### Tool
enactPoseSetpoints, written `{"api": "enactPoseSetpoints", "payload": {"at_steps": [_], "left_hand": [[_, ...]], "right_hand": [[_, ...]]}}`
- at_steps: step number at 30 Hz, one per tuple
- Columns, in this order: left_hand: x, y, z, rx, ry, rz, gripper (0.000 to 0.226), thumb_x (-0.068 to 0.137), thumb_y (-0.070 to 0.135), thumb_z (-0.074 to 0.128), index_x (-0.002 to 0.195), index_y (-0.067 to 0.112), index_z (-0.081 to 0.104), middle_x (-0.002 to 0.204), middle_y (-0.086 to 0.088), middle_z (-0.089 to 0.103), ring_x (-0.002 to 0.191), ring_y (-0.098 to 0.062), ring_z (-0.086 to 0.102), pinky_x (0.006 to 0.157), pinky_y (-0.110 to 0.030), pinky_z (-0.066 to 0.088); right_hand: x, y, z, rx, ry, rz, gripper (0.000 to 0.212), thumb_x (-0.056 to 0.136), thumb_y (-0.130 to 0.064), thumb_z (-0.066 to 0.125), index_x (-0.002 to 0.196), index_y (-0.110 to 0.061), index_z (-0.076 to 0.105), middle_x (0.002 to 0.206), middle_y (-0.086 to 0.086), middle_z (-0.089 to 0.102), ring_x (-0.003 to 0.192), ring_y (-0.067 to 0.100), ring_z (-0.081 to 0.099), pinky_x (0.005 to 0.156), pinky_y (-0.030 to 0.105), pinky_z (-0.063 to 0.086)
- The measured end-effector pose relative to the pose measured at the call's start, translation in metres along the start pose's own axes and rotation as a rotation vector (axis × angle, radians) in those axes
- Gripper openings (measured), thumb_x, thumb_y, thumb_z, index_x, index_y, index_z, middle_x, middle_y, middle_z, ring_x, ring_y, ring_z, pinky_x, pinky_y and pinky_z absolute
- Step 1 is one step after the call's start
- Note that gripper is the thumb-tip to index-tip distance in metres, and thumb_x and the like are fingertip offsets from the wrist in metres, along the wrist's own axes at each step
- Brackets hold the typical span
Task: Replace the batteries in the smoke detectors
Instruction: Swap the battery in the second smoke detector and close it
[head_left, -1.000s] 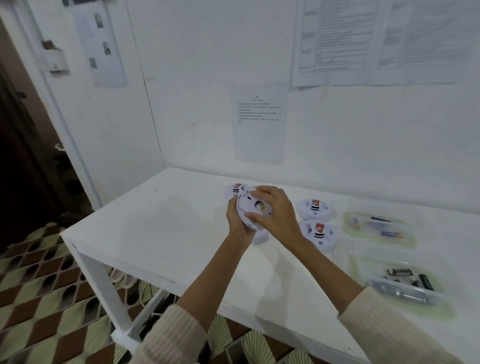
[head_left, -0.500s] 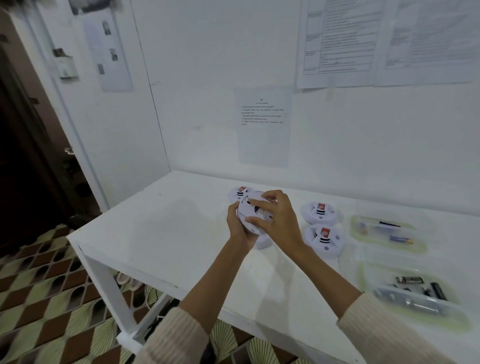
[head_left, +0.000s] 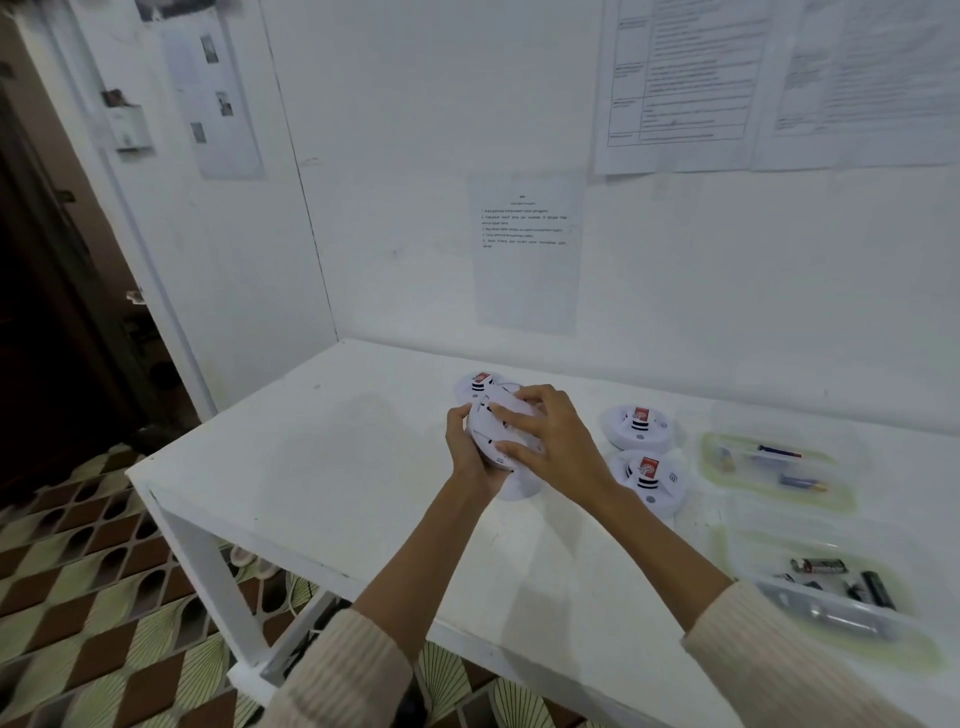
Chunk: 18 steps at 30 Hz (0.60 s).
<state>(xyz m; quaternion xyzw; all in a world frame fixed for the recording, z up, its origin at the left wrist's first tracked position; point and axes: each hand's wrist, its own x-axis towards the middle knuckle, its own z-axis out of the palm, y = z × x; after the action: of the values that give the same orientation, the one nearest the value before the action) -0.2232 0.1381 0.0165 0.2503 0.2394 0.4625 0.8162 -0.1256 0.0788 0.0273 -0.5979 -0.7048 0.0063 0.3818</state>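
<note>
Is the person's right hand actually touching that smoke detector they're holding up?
Touching. The head view shows the right hand with fingers curled over the face of the held smoke detector, while the left hand grips its edge.

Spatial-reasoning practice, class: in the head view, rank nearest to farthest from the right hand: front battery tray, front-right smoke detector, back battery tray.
1. front-right smoke detector, just beside the right hand.
2. back battery tray, farther right.
3. front battery tray, right front corner.
</note>
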Motion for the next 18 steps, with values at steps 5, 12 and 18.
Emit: {"api": "enactPoseSetpoints", "payload": {"at_steps": [5, 12, 18], "left_hand": [[0.003, -0.002, 0.007, 0.032, 0.046, 0.014, 0.043, 0.090, 0.042, 0.031, 0.097, 0.012, 0.062, 0.083, -0.010, 0.066, 0.079, -0.022, 0.060, 0.063, -0.028, 0.052], [0.006, -0.011, 0.013, -0.053, 0.074, 0.051, 0.038, 0.094, 0.038, 0.031, 0.102, 0.014, 0.059, 0.085, -0.008, 0.063, 0.080, -0.020, 0.058, 0.053, -0.023, 0.054], [0.009, -0.018, 0.011, -0.063, 0.051, 0.103, 0.042, 0.093, 0.036, 0.030, 0.116, 0.010, 0.054, 0.088, -0.008, 0.065, 0.082, -0.020, 0.059, 0.057, -0.023, 0.056]], "right_hand": [[-0.001, 0.003, 0.001, 0.011, 0.077, 0.076, 0.048, 0.077, -0.038, 0.064, 0.120, -0.016, 0.062, 0.113, 0.015, 0.057, 0.103, 0.031, 0.053, 0.084, 0.039, 0.051], [0.006, -0.002, 0.005, 0.067, 0.139, 0.203, 0.080, 0.075, -0.031, 0.073, 0.141, -0.012, 0.033, 0.121, 0.011, 0.055, 0.113, 0.025, 0.047, 0.090, 0.028, 0.038], [0.005, -0.005, 0.011, -0.046, 0.125, 0.277, 0.074, 0.079, -0.040, 0.066, 0.139, -0.009, 0.035, 0.124, 0.011, 0.048, 0.116, 0.023, 0.042, 0.090, 0.025, 0.037]]}}
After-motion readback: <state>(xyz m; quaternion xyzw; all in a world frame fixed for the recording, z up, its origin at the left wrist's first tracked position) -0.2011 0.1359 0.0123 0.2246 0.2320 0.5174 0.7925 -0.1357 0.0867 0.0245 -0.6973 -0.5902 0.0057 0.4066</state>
